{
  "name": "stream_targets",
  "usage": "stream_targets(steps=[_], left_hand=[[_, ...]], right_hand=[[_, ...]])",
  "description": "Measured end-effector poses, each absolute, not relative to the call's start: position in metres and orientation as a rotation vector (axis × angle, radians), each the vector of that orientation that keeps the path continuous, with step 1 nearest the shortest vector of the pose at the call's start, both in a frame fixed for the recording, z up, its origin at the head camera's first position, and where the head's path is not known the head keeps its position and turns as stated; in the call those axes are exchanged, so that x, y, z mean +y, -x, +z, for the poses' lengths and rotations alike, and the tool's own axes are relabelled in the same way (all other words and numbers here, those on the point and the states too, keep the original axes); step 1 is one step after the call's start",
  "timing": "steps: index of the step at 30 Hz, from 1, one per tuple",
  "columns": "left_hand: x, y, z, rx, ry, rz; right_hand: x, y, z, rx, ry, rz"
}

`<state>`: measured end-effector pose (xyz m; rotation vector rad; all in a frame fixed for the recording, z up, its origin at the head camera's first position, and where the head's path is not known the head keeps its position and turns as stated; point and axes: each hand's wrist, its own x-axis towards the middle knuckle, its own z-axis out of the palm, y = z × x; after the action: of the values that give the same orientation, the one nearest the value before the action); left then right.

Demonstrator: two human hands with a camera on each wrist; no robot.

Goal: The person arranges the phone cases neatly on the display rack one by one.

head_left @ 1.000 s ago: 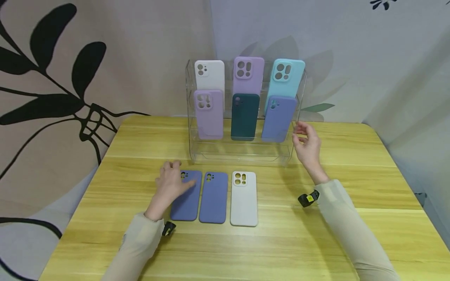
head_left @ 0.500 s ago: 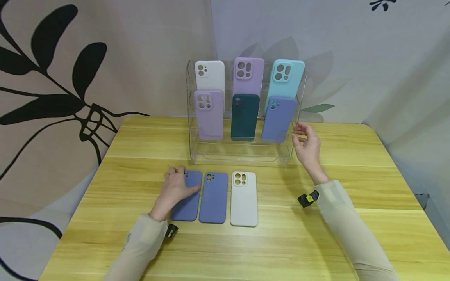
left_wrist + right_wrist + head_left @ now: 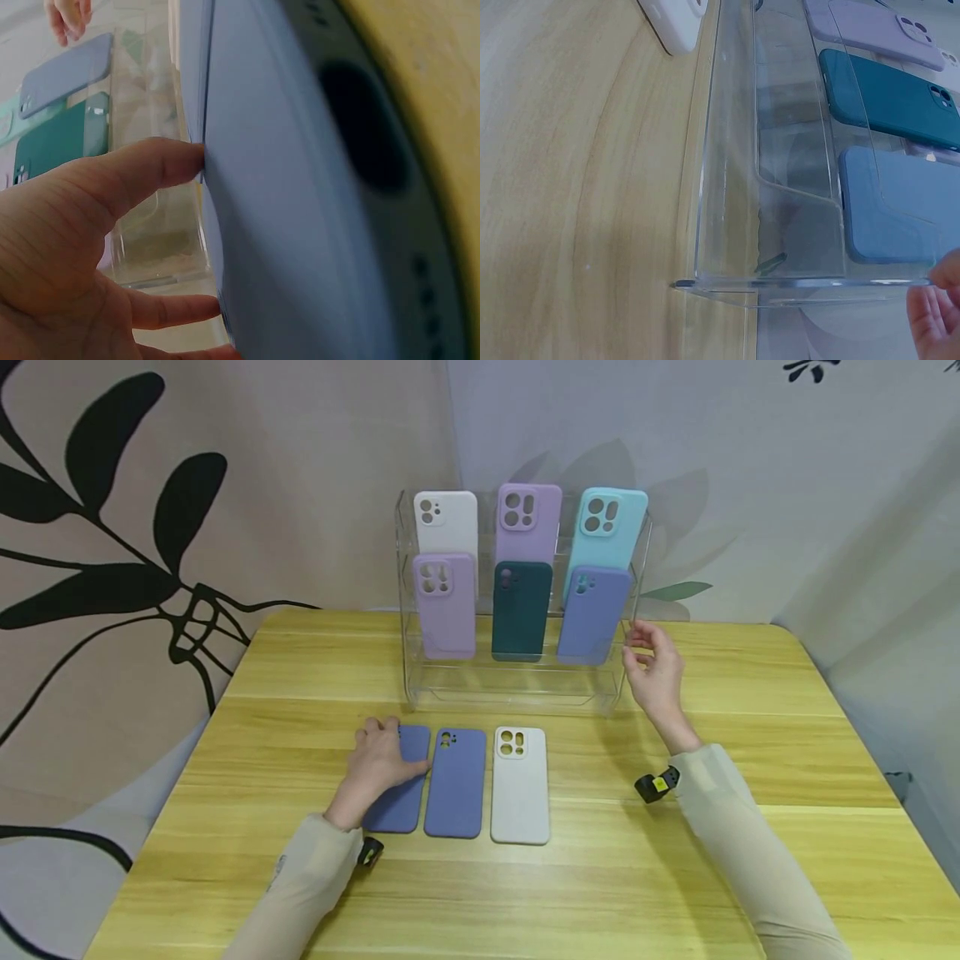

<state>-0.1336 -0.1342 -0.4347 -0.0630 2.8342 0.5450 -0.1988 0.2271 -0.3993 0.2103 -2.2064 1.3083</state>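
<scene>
My left hand lies over the leftmost of two blue phone cases on the table. Its thumb is at the case's right edge and its fingers are near the upper left edge, partly hiding the camera cutout. Up close, the left wrist view has thumb and fingertips against this case. With thumb and fingers, my right hand holds the right side of a clear acrylic display stand. Beside the left-hand case lie the second blue case and a white case.
Upright in the stand's front row are a lilac case, a dark green case and a blue case. Behind them stand a white case, a purple case and a turquoise case. A wall rises behind the wooden table.
My left hand has moved slightly right and down over the leftmost blue case, its thumb reaching the right edge. The right hand has stayed at the stand's side.
</scene>
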Motion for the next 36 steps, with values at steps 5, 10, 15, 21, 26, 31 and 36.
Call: stream_targets(steps=[5,10,15,21,26,31,36], left_hand=[[-0.136,0.134,-0.435,2.834,0.029,0.571],[-0.140,0.134,-0.433,2.832,0.009,0.603],[-0.140,0.137,-0.426,2.869,0.012,0.666],[-0.135,0.139,-0.416,2.914,0.002,0.737],[-0.130,0.138,-0.407,2.935,-0.016,0.781],[-0.124,0.137,-0.396,2.991,-0.079,0.824],[-0.116,0.140,-0.384,3.058,-0.144,0.888]], right_hand=[[0.234,0.206,-0.411,-2.217,-0.203,1.297],[0.234,0.205,-0.411,-2.228,-0.212,1.279],[0.234,0.205,-0.411,-2.224,-0.225,1.273],[0.234,0.206,-0.410,-2.229,-0.213,1.269],[0.235,0.206,-0.411,-2.212,-0.220,1.274],[0.234,0.207,-0.413,-2.189,-0.229,1.278],[0.234,0.207,-0.412,-2.210,-0.214,1.260]])
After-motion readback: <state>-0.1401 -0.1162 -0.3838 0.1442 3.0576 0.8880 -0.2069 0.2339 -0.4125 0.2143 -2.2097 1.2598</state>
